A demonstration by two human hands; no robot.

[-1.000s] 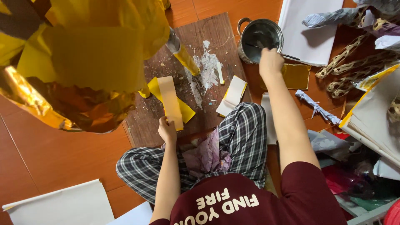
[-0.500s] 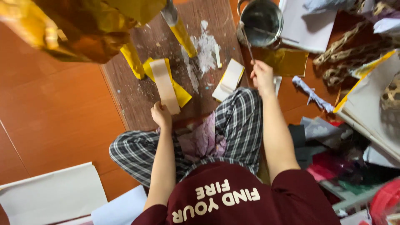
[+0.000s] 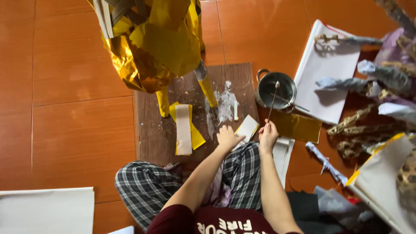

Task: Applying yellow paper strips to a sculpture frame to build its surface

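Right hand point(image 3: 268, 136) pinched shut on the low end of a thin stick point(image 3: 272, 102), grip tight around it. Stick slanted up and away, with its pale tip over the round metal pot point(image 3: 277, 91). Left hand point(image 3: 227, 138) just beside, fingers loose and spread, flat on the edge of a small white card point(image 3: 247, 128), holding nothing.

Both hands at the near edge of a dark wooden board point(image 3: 151, 130) lying on the orange tiled floor point(image 3: 69, 86). Pot at the far right corner of the board. White messy smears point(image 3: 225, 104) on the board between the hands and the pot. Further left, a long pale strip point(image 3: 183, 129) lying on a yellow sheet point(image 3: 197, 138).

Big shiny gold paper figure point(image 3: 151, 39) at the far end of the board, two yellow legs standing on it. Gold square sheet point(image 3: 297, 125) on the floor right of the stick hand. Large white paper point(image 3: 325, 78) beyond the pot. More white paper point(image 3: 43, 210) near the left knee. Checked trousers point(image 3: 147, 186) and a dark red shirt point(image 3: 208, 221) at the bottom.
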